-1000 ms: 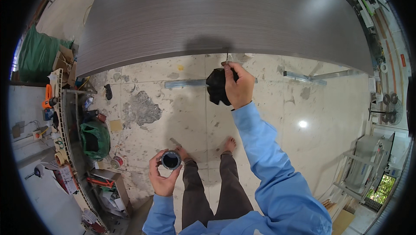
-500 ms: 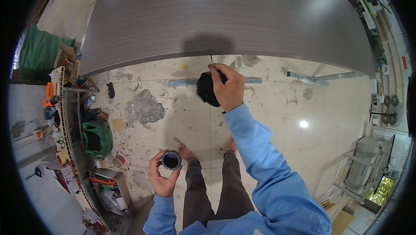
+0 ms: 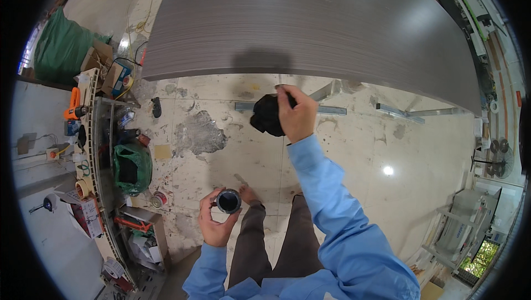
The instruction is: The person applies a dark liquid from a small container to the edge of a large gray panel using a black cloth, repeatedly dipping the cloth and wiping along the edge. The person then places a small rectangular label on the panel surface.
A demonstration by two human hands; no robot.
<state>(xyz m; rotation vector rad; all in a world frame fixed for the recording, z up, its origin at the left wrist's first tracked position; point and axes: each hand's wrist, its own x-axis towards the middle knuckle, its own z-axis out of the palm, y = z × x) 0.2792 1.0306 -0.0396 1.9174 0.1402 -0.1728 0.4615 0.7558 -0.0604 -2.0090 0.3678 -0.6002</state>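
Curving around a round, hollow container (image 3: 228, 201) with a thick, rough grey rim and a dark inside, the left hand (image 3: 219, 225) stood half spread, thumb to the right of it and fingers to the left; ahead and to the right, the right hand (image 3: 298, 116) had thumb and forefinger pinched together, though anything between their tips was too small to tell; a black bundle (image 3: 266, 116), crumpled and soft-looking, was bunched under that hand and bulged out to its left; just beyond the fingertips ran the edge of a broad panel (image 3: 310, 23), grey-brown and smooth, with fine streaked grain; beneath the right hand a flat metal strip (image 3: 332, 111) lay across pale, stained floor tiles (image 3: 354, 156).
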